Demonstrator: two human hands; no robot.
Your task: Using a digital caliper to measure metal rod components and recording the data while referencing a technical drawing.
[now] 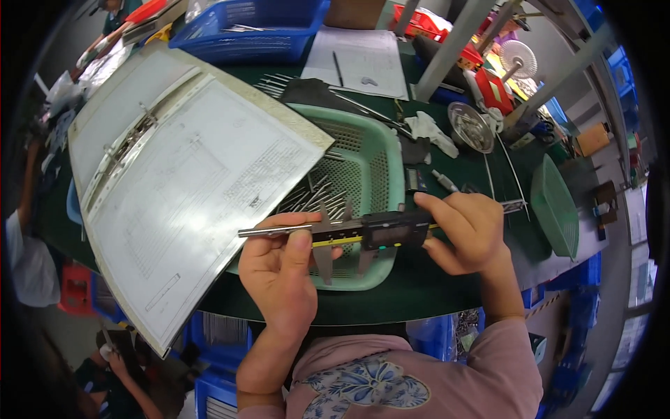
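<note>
Leftmost I see an open binder (202, 157), its print too fine to read. Next, the left hand (280, 279) pinches a metal rod (262, 232) by the parted jaws of a caliper (394, 236), display illegible, over the green basket (393, 164). I judge this measuring; careful alignment seems needed next. The half-curled right hand (462, 234) grips the caliper's body.

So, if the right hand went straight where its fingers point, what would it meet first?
Probably the caliper's black display housing, close against the right hand; beyond it, roughly in line, is the left hand, though depth is unclear.
</note>
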